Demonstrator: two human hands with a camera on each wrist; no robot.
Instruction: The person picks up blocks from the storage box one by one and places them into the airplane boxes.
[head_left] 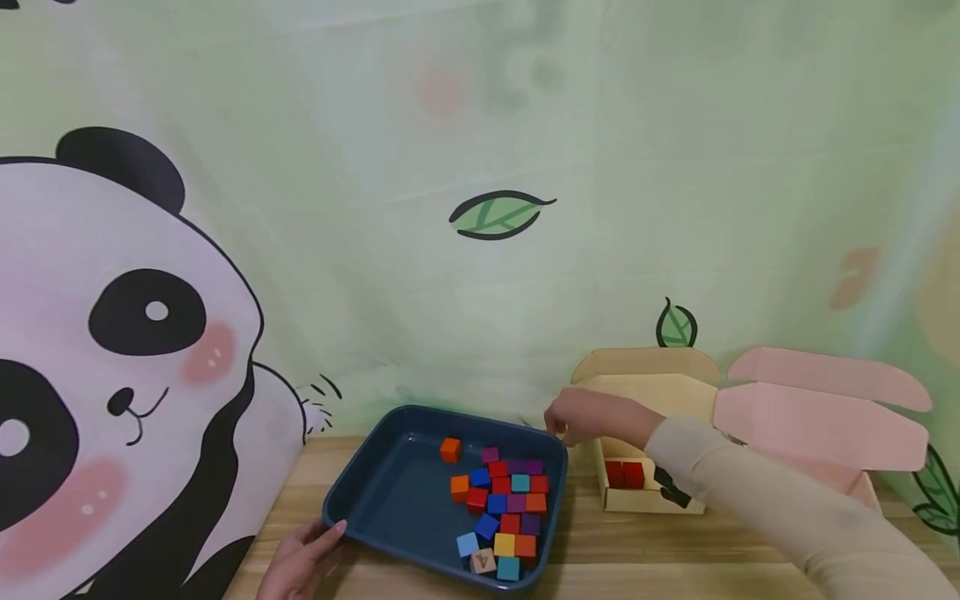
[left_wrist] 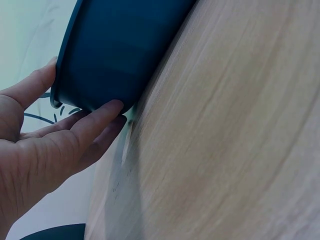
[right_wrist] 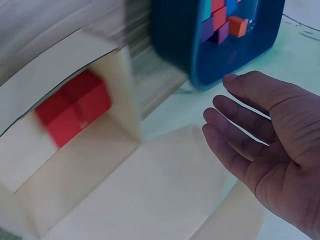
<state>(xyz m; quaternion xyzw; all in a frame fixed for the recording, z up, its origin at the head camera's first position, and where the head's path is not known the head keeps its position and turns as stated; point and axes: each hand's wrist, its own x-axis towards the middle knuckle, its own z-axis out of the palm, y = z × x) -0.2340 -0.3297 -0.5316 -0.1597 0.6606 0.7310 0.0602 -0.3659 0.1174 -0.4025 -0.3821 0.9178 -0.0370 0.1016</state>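
Observation:
A dark blue tray (head_left: 390, 508) holds several small coloured cubes, most of them gathered toward its right side. At its near left corner my left hand (head_left: 300, 558) holds the tray, thumb on the rim and fingers (left_wrist: 102, 117) against the lower wall. My right hand (head_left: 596, 414) is at the far right corner, its thumb tip right at the rim in the right wrist view, with loosely bent fingers (right_wrist: 240, 132) and nothing in them. Right of the tray stands an open tan cardboard box (head_left: 645, 501) with two red cubes (right_wrist: 75, 107) side by side inside.
A pink open box (head_left: 821, 425) stands to the right of the tan one, partly hidden by my right sleeve. Both lids lean back toward a cloth backdrop (head_left: 375, 250) printed with a panda and leaves. Everything rests on a wood-grain table (head_left: 585, 550).

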